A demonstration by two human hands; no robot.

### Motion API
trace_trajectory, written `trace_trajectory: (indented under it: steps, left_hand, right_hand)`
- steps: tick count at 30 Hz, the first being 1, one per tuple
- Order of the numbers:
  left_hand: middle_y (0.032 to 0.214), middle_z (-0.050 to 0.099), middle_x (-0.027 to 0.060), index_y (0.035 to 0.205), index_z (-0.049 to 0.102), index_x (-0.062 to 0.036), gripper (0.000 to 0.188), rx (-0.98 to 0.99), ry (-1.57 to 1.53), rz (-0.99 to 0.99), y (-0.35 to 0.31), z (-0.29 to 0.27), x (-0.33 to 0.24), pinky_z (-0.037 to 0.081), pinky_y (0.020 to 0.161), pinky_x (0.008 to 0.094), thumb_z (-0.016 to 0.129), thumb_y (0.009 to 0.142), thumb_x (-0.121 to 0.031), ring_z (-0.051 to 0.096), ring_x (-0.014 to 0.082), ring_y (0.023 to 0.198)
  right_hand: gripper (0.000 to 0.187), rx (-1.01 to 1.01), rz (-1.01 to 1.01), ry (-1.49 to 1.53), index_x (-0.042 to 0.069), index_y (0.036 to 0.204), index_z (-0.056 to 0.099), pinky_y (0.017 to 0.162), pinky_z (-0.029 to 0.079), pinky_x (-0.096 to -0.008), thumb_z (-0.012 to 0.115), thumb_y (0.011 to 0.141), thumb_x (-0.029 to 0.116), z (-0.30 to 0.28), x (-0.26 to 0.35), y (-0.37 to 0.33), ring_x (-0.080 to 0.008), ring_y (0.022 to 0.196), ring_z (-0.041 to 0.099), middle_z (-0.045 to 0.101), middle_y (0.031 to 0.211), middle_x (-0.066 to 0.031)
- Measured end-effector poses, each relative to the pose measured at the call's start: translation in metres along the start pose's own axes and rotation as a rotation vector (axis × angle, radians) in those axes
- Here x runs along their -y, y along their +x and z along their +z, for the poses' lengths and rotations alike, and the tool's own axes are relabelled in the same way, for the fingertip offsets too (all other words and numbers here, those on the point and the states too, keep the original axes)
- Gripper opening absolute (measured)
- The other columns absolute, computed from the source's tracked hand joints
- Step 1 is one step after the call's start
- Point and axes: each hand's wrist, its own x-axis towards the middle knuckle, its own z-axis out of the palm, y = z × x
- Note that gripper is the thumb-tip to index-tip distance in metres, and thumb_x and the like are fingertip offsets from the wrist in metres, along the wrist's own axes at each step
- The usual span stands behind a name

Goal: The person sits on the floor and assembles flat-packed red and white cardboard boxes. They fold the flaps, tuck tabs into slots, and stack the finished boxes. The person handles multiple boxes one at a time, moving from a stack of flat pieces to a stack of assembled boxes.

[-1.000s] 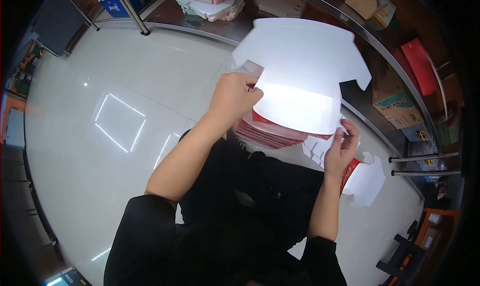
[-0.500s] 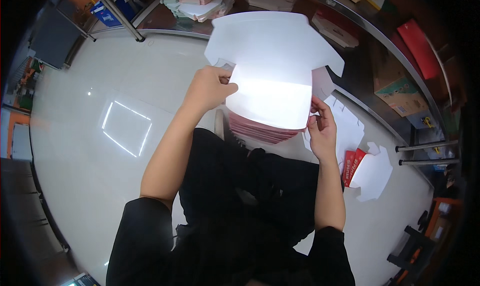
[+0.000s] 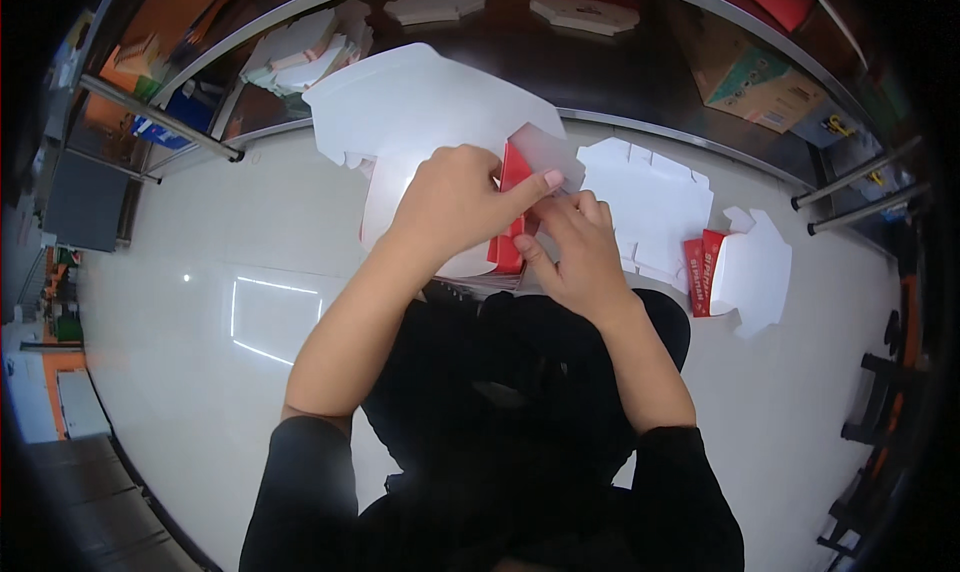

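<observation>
both hands are met over the lap: the left hand (image 3: 455, 207) is clamped on the white die-cut carton blank (image 3: 420, 107), index finger stretched across a red printed flap (image 3: 508, 222), while the right hand (image 3: 575, 247) pinches the same flap from below. the blank is held up in front of the knees, its wide panel tilted away toward the dark shelf (image 3: 640, 82). a side fold appears to be in hand. next, by judgement, the flap wants creasing flat and tucking, thumbs kept firm. more flat blanks (image 3: 650, 202) lie just right on the floor (image 3: 200, 232).
</observation>
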Motion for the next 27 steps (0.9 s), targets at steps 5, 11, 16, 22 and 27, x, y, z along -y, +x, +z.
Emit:
trace_trajectory:
  steps: [5, 11, 16, 22, 27]
  left_hand:
    - [0.067, 0.069, 0.0224, 0.075, 0.070, 0.0085, 0.034, 0.182, 0.210, 0.068, 0.031, 0.002, -0.009, 0.056, 0.061, 0.0388, 0.068, 0.084, -0.024, 0.070, 0.0320, 0.059]
    - [0.065, 0.067, 0.0220, 0.077, 0.067, 0.0115, 0.028, 0.342, 0.228, -0.087, 0.045, 0.000, -0.016, 0.057, 0.053, 0.0371, 0.067, 0.082, -0.016, 0.070, 0.0291, 0.056]
    - [0.072, 0.069, 0.0246, 0.081, 0.066, 0.0140, 0.029, 0.407, 0.200, -0.111, 0.054, 0.007, -0.020, 0.059, 0.053, 0.0372, 0.068, 0.081, -0.015, 0.071, 0.0294, 0.057]
    - [0.078, 0.069, 0.0278, 0.082, 0.066, 0.0152, 0.031, 0.375, 0.273, -0.118, 0.060, 0.013, -0.024, 0.060, 0.054, 0.0371, 0.068, 0.081, -0.016, 0.072, 0.0316, 0.059]
    - [0.084, 0.072, 0.0257, 0.089, 0.072, 0.0075, 0.025, 0.311, 0.411, -0.019, 0.055, 0.030, -0.017, 0.061, 0.073, 0.0397, 0.069, 0.080, -0.016, 0.075, 0.0341, 0.074]
  right_hand:
    - [0.035, -0.074, -0.011, 0.054, 0.006, 0.116, 0.065, 0.088, 0.039, -0.0429, 0.065, 0.095, 0.034, -0.004, -0.009, -0.007, -0.0306, 0.100, 0.053, 0.068, 0.108, -0.0096]
    - [0.025, -0.023, -0.061, 0.089, 0.009, 0.109, 0.067, 0.091, 0.036, -0.0402, 0.066, 0.093, 0.028, -0.005, -0.023, -0.009, -0.0287, 0.101, 0.049, 0.067, 0.109, -0.0052]
    - [0.018, 0.012, -0.100, 0.065, 0.012, 0.101, 0.071, 0.098, 0.034, -0.0415, 0.068, 0.092, 0.028, -0.005, -0.024, -0.011, -0.0297, 0.109, 0.047, 0.064, 0.116, -0.0034]
    - [0.011, 0.015, -0.166, 0.234, 0.013, 0.093, 0.073, 0.101, 0.035, -0.0428, 0.075, 0.085, 0.020, -0.010, -0.031, -0.016, -0.0308, 0.117, 0.047, 0.054, 0.124, -0.0072]
    - [0.011, 0.041, -0.209, 0.198, 0.013, 0.090, 0.074, 0.098, 0.037, -0.0429, 0.078, 0.082, 0.018, -0.009, -0.033, -0.014, -0.0285, 0.116, 0.048, 0.051, 0.124, -0.0075]
